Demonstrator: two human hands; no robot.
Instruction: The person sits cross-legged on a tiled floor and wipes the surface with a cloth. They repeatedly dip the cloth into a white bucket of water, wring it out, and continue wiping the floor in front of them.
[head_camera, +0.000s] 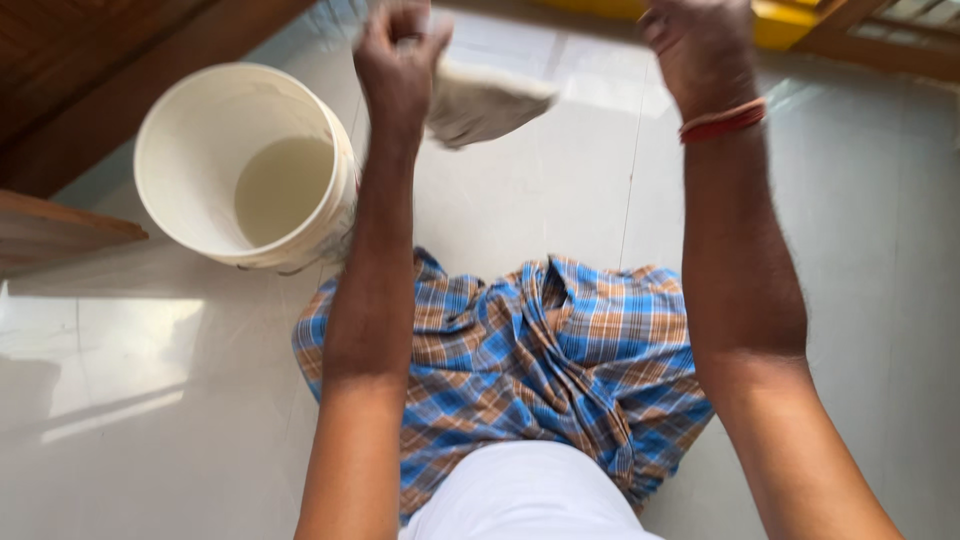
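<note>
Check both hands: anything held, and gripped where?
Left hand is fisted around the upper end of a crumpled off-white cloth, the rest hanging right. Right hand is blurred; cannot tell if it holds anything.

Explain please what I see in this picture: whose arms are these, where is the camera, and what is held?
The camera sits on a person's head and looks down, so both arms are that person's own. The left hand grips a pale, blurred cloth. The right hand, with a red wristband, is raised beside it; whether it also touches the cloth is unclear. Below lies a shiny tiled floor. A white bucket holding cloudy water stands at the left. The blue checked fabric covers the person's legs.
</note>
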